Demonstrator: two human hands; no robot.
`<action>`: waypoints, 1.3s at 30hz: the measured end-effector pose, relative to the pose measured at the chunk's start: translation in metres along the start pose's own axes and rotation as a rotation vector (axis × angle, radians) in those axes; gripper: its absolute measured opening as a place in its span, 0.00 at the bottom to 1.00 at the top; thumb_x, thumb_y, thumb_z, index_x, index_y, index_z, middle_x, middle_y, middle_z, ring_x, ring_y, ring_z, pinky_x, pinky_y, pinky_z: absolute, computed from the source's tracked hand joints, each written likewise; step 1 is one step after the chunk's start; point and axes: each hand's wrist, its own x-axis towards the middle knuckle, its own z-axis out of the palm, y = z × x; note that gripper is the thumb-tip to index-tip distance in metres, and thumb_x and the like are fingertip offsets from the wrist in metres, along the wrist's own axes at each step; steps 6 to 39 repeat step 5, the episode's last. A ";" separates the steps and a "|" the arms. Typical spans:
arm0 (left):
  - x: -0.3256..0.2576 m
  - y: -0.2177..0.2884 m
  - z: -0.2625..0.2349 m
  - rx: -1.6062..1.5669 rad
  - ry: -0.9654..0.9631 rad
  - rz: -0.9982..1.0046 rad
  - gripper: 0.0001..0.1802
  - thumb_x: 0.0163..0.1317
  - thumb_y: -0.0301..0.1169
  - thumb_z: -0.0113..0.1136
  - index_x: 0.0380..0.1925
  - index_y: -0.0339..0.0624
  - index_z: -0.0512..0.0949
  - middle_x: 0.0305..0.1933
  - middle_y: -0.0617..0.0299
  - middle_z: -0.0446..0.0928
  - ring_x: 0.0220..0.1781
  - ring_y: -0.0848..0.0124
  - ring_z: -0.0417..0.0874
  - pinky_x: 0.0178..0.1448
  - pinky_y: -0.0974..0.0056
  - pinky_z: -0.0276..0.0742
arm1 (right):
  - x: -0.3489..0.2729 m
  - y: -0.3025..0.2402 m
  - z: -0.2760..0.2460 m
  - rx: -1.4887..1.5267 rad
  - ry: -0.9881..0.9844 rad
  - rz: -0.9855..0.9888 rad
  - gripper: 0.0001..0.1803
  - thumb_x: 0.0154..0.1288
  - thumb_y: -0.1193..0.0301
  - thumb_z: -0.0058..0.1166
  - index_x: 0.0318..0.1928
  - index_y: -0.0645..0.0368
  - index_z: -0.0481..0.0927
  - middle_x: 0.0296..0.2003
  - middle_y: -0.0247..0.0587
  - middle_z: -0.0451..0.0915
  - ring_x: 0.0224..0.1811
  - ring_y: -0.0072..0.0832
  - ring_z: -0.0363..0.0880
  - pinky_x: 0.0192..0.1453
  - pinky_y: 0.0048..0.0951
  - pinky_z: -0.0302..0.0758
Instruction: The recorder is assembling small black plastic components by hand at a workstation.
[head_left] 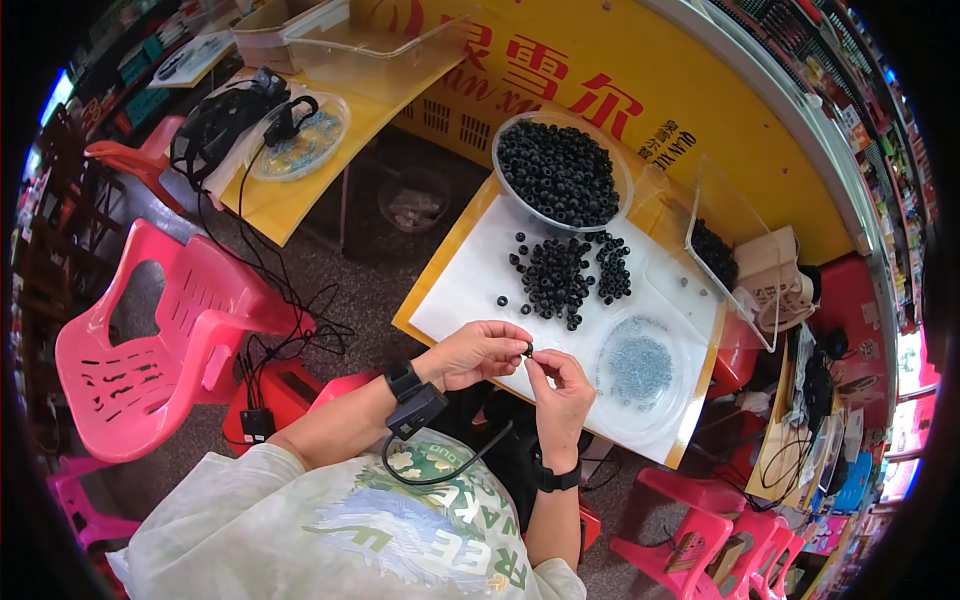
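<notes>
My left hand (pixel 482 354) is closed in a pinch at the table's near edge, with a small black bead (pixel 528 350) at its fingertips. Right against the bead, the thumb and forefinger of my right hand (pixel 562 392) are pinched together; whatever is between them is too small to make out. Just beyond my hands, a loose pile of black beads (pixel 556 278) lies on a white sheet (pixel 455 290). Behind the pile stands a round clear tub (pixel 497 165) full of similar beads. To the right of my right hand, a shallow clear dish (pixel 672 425) holds tiny pale-blue pieces.
A clear bin (pixel 760 325) with more black beads stands at the table's right end. Pink chairs (pixel 150 350) are on the left, others at lower right. Black cables (pixel 290 300) trail to the floor from a second yellow table (pixel 262 215).
</notes>
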 end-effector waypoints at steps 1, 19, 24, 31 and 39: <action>0.000 0.000 -0.002 0.003 -0.015 -0.003 0.09 0.67 0.25 0.61 0.46 0.39 0.78 0.39 0.64 0.80 0.38 0.76 0.83 0.46 0.71 0.84 | -0.001 0.001 0.000 0.011 -0.003 0.014 0.08 0.58 0.81 0.65 0.40 0.65 0.84 0.38 0.36 0.84 0.37 0.18 0.79 0.42 0.19 0.75; 0.000 0.000 -0.008 0.011 -0.090 -0.046 0.11 0.66 0.26 0.63 0.47 0.40 0.78 0.40 0.64 0.80 0.39 0.74 0.83 0.46 0.71 0.83 | 0.000 0.004 0.000 0.034 -0.036 0.064 0.12 0.57 0.81 0.65 0.43 0.64 0.84 0.39 0.39 0.84 0.34 0.21 0.80 0.40 0.22 0.76; 0.000 0.000 -0.008 0.011 -0.090 -0.046 0.11 0.66 0.26 0.63 0.47 0.40 0.78 0.40 0.64 0.80 0.39 0.74 0.83 0.46 0.71 0.83 | 0.000 0.004 0.000 0.034 -0.036 0.064 0.12 0.57 0.81 0.65 0.43 0.64 0.84 0.39 0.39 0.84 0.34 0.21 0.80 0.40 0.22 0.76; 0.000 0.000 -0.008 0.011 -0.090 -0.046 0.11 0.66 0.26 0.63 0.47 0.40 0.78 0.40 0.64 0.80 0.39 0.74 0.83 0.46 0.71 0.83 | 0.000 0.004 0.000 0.034 -0.036 0.064 0.12 0.57 0.81 0.65 0.43 0.64 0.84 0.39 0.39 0.84 0.34 0.21 0.80 0.40 0.22 0.76; 0.000 0.000 -0.008 0.011 -0.090 -0.046 0.11 0.66 0.26 0.63 0.47 0.40 0.78 0.40 0.64 0.80 0.39 0.74 0.83 0.46 0.71 0.83 | 0.000 0.004 0.000 0.034 -0.036 0.064 0.12 0.57 0.81 0.65 0.43 0.64 0.84 0.39 0.39 0.84 0.34 0.21 0.80 0.40 0.22 0.76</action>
